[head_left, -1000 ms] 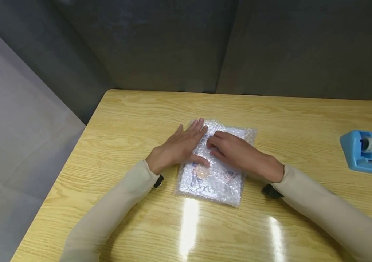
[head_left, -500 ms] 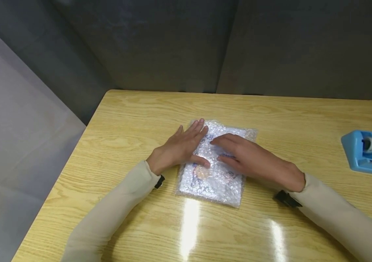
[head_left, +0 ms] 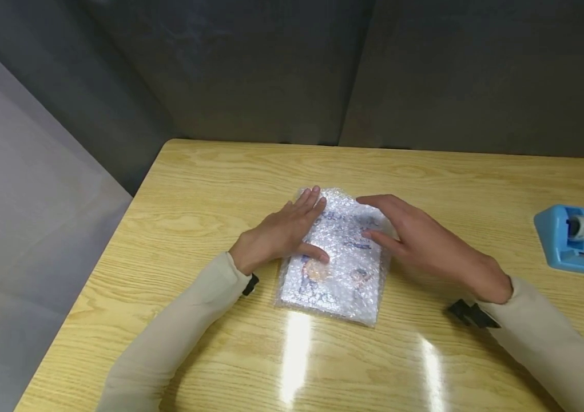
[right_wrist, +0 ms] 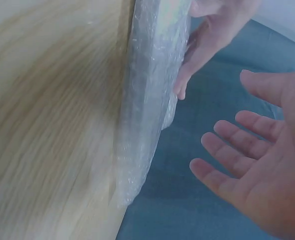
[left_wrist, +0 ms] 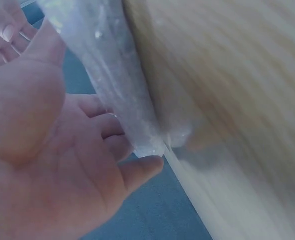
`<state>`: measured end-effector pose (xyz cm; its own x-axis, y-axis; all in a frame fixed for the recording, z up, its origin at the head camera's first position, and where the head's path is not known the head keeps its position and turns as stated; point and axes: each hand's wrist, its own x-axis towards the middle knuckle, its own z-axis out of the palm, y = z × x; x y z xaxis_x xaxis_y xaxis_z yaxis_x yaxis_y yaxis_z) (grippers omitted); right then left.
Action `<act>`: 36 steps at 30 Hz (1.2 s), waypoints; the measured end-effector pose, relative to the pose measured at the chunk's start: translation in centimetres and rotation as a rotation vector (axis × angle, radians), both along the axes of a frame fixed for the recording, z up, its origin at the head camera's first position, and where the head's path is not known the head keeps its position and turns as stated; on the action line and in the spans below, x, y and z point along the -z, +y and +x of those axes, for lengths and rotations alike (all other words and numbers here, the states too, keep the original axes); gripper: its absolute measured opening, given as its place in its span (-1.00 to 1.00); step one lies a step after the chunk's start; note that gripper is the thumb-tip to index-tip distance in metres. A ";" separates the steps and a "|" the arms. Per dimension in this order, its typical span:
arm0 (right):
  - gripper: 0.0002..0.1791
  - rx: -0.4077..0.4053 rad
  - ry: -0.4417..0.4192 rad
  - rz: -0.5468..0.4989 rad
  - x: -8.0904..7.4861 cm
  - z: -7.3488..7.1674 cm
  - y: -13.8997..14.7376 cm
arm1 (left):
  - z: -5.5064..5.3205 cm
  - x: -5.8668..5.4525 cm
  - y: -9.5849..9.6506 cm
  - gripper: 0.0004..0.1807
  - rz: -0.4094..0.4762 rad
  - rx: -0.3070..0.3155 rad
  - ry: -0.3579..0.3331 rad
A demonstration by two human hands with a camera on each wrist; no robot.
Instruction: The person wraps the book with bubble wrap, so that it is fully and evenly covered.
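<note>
A flat rectangular item in clear bubble wrap (head_left: 343, 297) lies on the wooden table, blue and orange print showing through the film. Across its left side rests my left hand (head_left: 283, 232), fingers spread and straight, thumb toward the middle. My right hand (head_left: 415, 237) hovers over the package's right edge with thumb and fingers apart and nothing between them. In the right wrist view, that hand (right_wrist: 257, 155) is spread and stands off from the bubble wrap (right_wrist: 147, 100). The left wrist view shows my left hand (left_wrist: 72, 150) with its fingers against the wrapped edge (left_wrist: 112, 75).
A blue tape dispenser (head_left: 569, 237) with a roll of tape stands at the right of the wooden table (head_left: 209, 189). Dark panels (head_left: 250, 74) rise behind the far edge, and a pale grey sheet (head_left: 24, 189) hangs at the left.
My right hand has uncurled its fingers and moved right, away from the package's middle toward its right edge. The left hand and the package have stayed in place.
</note>
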<state>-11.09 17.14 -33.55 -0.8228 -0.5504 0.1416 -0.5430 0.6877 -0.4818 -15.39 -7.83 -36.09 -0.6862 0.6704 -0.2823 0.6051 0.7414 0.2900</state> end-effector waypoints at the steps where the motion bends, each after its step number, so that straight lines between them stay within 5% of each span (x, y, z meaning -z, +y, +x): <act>1: -0.41 0.005 0.002 -0.006 0.0 0.0 0.1 | 0.0 0.0 0.0 0.22 -0.001 0.000 0.001; 17: -0.38 0.016 0.118 -0.011 -0.3 1.4 2.9 | 0.0 0.0 0.2 0.23 -0.055 0.015 0.070; 36: -0.34 0.132 0.115 0.015 -0.3 3.1 6.6 | -0.2 0.1 0.3 0.21 0.010 0.025 0.003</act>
<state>-7.99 23.71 -33.26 -0.8669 -0.4414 0.2315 -0.4984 0.7633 -0.4110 -15.59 -7.50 -36.22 -0.6704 0.6900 -0.2729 0.6242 0.7233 0.2955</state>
